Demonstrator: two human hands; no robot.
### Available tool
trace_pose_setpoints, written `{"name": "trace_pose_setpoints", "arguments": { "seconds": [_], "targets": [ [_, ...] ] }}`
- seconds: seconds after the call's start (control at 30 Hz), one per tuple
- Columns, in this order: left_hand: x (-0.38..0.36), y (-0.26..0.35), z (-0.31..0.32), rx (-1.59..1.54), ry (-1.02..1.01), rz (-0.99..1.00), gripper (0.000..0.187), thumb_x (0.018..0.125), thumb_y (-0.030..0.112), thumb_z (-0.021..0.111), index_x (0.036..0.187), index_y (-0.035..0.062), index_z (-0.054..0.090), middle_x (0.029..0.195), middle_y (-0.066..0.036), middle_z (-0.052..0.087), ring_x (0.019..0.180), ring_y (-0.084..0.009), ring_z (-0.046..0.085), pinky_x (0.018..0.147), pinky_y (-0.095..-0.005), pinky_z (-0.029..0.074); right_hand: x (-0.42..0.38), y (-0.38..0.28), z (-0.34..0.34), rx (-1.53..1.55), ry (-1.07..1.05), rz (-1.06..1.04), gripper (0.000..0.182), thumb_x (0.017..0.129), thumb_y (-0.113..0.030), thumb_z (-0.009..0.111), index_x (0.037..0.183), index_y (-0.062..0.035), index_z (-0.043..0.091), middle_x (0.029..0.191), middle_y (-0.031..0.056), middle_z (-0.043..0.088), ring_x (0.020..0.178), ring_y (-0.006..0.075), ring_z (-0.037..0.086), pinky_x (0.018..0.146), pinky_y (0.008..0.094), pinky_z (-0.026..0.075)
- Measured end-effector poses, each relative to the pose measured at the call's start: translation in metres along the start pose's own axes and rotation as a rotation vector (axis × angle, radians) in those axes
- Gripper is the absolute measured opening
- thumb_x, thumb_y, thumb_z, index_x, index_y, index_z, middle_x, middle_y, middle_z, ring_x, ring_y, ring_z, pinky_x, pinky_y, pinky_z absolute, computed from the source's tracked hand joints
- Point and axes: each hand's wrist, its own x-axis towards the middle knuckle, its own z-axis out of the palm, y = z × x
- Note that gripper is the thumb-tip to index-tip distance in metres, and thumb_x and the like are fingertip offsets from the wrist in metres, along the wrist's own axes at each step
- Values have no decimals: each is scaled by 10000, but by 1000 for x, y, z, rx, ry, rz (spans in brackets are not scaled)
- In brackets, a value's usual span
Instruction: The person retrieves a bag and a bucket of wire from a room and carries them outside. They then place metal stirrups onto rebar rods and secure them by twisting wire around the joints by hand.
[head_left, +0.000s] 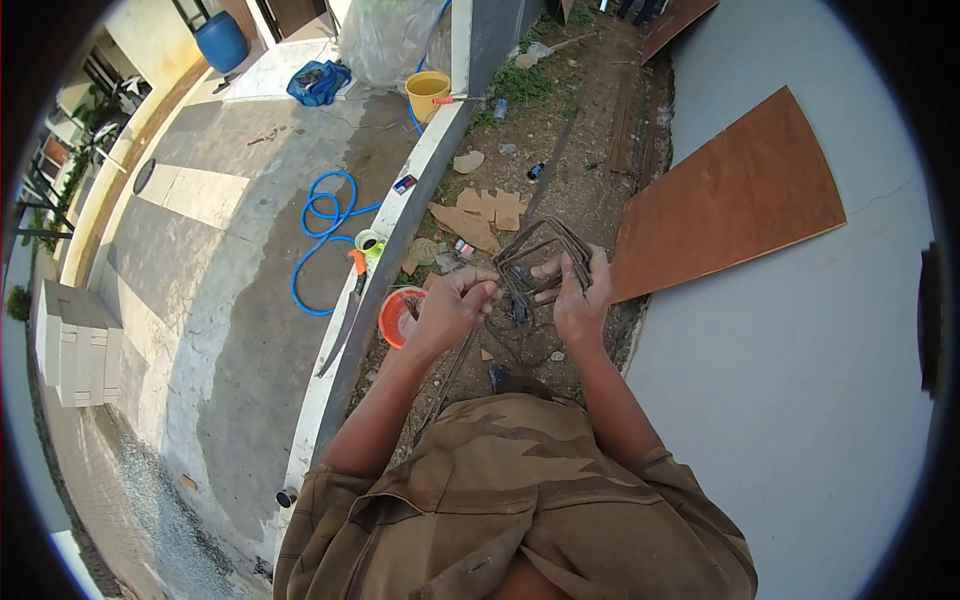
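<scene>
A: Hands?
B: Left hand (pixel 452 305) fingers clenched on wire, right hand (pixel 583 300) gripping stirrups (pixel 540 255).
A: Where's the bundle?
B: Between both hands, tilted away, nearer right. Orange bucket (pixel 398 315) left, plywood (pixel 730 200) beyond.

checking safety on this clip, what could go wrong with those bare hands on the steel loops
The left hand and right hand grip the bundle of steel loops with no gloves, so sharp bar or wire ends could cut or pinch fingers. The ground below is littered with broken tile pieces, so footing looks poor. A dropped bundle might land on the feet.
</scene>
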Motion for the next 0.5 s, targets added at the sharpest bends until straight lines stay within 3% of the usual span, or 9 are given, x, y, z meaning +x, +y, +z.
{"name": "trace_pose_setpoints", "arguments": {
  "seconds": [0.03,0.13,0.33,0.5],
  "targets": [
    [-1,-2,0,22,23,40,181,957,123,611,1109,28,636,874,-3,668,647,-41,556,532,-179,439,0,1,1,5,9,-5,122,1024,-80,433,1099,-5,494,865,68,612,782,161,688,507,235,561],
    [-8,12,-5,-259,-34,-177,185,942,141,643,1087,27,637,864,8,655,646,-43,550,523,-199,435,5,2,-1,78,10,79,124,1025,-85,434,1096,-6,498,860,68,612,771,163,691,501,236,557],
    [-11,-3,-13,-143,-149,-231,195,882,179,735,990,39,651,789,41,607,611,-30,509,484,-203,381,5,4,-3,68,-44,180,142,1034,-120,436,1093,-8,499,854,68,613,757,173,694,461,248,533],
    [-18,-6,7,56,-31,-116,222,816,220,809,859,52,671,672,71,546,591,-21,449,532,-209,356,8,9,-3,128,-58,313,161,1037,-154,444,1100,-16,498,835,70,608,730,183,692,447,254,526]
  ]
}}
